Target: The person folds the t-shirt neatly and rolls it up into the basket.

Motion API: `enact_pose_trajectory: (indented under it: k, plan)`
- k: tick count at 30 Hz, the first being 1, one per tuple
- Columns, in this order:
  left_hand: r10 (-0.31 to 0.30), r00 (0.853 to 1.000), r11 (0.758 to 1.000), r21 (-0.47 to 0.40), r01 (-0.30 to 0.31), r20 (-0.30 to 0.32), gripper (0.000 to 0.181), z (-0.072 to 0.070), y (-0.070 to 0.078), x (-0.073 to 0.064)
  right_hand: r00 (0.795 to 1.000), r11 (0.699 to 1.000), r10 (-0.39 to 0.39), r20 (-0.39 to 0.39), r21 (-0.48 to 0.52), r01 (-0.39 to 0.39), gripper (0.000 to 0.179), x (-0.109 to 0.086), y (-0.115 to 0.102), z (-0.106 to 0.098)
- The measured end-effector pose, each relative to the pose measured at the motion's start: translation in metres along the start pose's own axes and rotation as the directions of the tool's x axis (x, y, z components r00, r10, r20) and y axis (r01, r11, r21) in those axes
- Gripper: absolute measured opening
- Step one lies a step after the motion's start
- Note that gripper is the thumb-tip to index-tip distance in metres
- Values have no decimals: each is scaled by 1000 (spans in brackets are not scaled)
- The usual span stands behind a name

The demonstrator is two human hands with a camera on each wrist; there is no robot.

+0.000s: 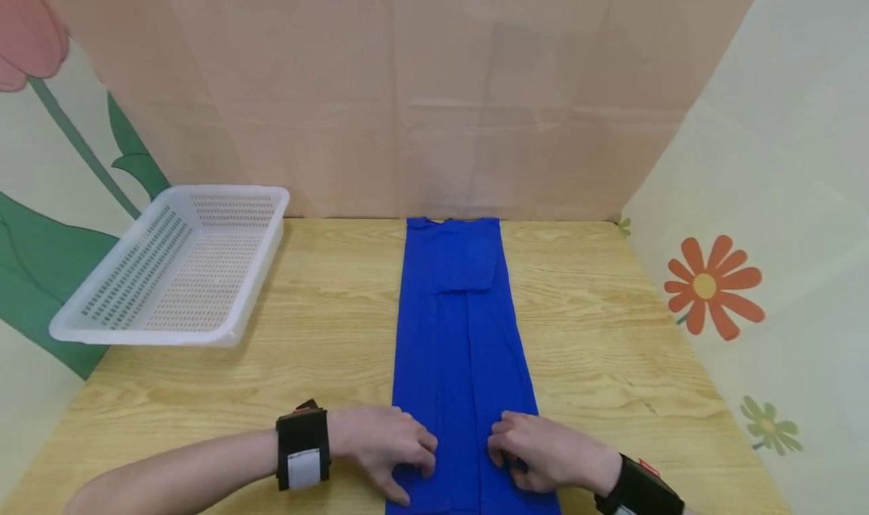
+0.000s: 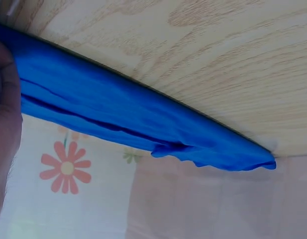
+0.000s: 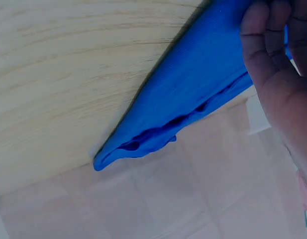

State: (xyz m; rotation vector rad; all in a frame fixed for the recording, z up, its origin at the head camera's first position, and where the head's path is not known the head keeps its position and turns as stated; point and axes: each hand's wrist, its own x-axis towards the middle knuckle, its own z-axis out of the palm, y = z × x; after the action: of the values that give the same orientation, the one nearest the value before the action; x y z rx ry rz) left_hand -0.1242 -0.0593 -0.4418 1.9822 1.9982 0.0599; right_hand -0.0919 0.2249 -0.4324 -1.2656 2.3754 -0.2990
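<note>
A blue garment (image 1: 451, 334) lies on the table, folded lengthwise into a long strip that runs from the front to the back edge. Near its far end a squarish flap of the same cloth lies on top, and long layered edges run down its middle. On the strip's left side, close to the front, my left hand (image 1: 390, 443) rests with bent fingers on the cloth, thumb apart from them. Opposite it, my right hand (image 1: 539, 451) touches the right side, its fingers (image 3: 277, 40) loosely curled and the thumb apart. The front end of the garment runs out of the head view.
A white perforated plastic basket (image 1: 237, 304) stands at the back left of the wooden table (image 1: 333, 289). A pinkish-brown sheet (image 1: 407, 108) hangs behind the back edge. Flower-printed covering (image 1: 815, 236) borders the right side. Each wrist wears a black strap.
</note>
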Motion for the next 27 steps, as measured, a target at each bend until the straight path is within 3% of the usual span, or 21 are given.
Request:
enact_pose_trajectory:
  k: [7,15,18,24,27]
  plan:
    - [1,1000,999,35,-1,3,48,0,2,-1,994,997,51,95,60,-57,39,-3,-1,-3]
    - [-16,999,997,78,12,45,50,-4,9,1,995,986,50,87,-165,-35,53,-3,-11,3]
    - [-32,998,997,73,28,52,45,-4,11,3,993,977,76,95,-206,-55,55,-4,-15,3]
    - [-66,998,997,-26,67,6,45,0,14,6,974,976,173,148,-162,-148,41,0,-21,1]
    - [-75,997,995,-68,73,-23,47,2,14,7,974,974,177,143,-167,-152,29,1,-22,1]
